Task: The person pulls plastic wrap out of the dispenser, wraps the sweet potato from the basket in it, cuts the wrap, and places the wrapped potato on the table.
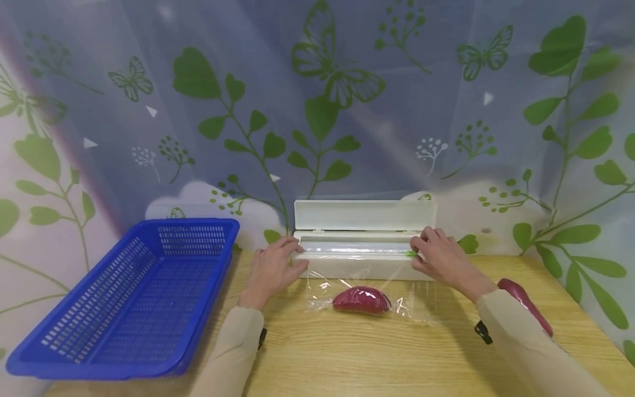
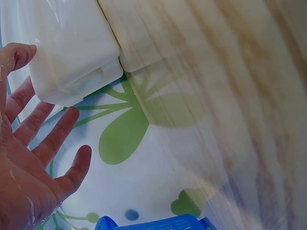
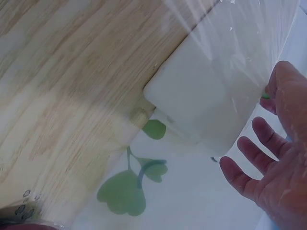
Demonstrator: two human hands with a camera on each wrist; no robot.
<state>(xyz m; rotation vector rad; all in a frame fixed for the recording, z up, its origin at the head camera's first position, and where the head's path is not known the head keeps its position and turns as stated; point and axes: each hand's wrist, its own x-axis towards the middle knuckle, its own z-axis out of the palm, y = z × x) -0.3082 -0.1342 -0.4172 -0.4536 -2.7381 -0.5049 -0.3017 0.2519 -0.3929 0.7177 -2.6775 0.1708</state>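
Observation:
A white cling film dispenser (image 1: 367, 269) lies across the table with its lid (image 1: 365, 215) raised and a film roll (image 1: 354, 247) inside. My left hand (image 1: 272, 270) touches the left end; its fingers spread beside the box in the left wrist view, the thumb near the front edge. At the right end my right hand (image 1: 441, 258) pinches a small green slider (image 1: 411, 253) between thumb and index finger, the other fingers loose. Clear film (image 3: 240, 57) hangs over the box front and extends onto the table, around a dark red, curved vegetable-like piece (image 1: 362, 300).
A blue plastic basket (image 1: 195, 331) stands at the left of the wooden table (image 1: 347, 358). Another dark red piece (image 1: 527, 306) lies to the right, partly behind my right sleeve. A leaf-and-butterfly patterned curtain (image 1: 347, 138) rises directly behind the dispenser.

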